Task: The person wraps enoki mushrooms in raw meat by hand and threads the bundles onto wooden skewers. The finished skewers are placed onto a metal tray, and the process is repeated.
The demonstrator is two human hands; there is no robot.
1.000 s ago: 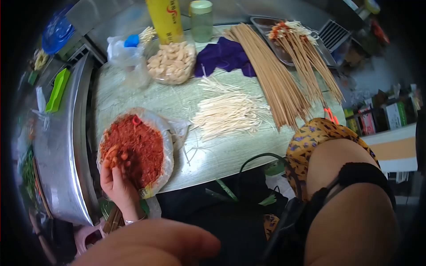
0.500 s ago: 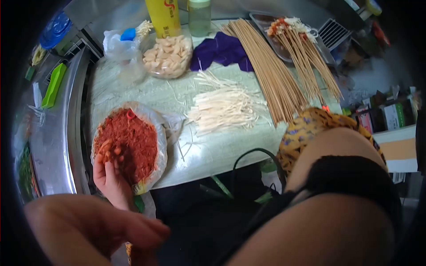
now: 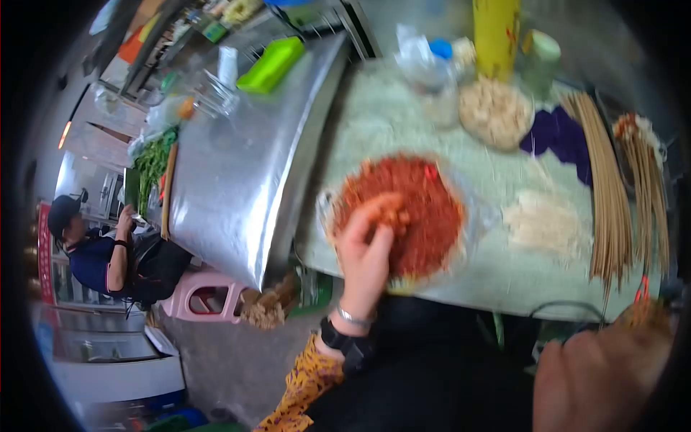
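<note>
My left hand is over a plastic-lined bowl of red, coarse paste. Its fingers are curled in toward the thumb, and the fingertips are coated red. Whether a lump of the paste is in them cannot be made out. A bracelet and a black watch circle that wrist. At the lower right, close to the camera, is blurred bare skin that seems to be my right hand; its fingers cannot be made out. Right of the bowl lies a pile of thin white strands, like enoki mushrooms.
Bamboo skewers lie at the right, beside loaded skewers. Behind are a bag of pale slices, purple cloth and a yellow canister. Left stands a steel counter; beyond it a person holds a cleaver.
The view has swung left, bringing the steel counter and the other person into sight. My left hand stays over the red paste. The large blurred hand at lower left has left the view.
</note>
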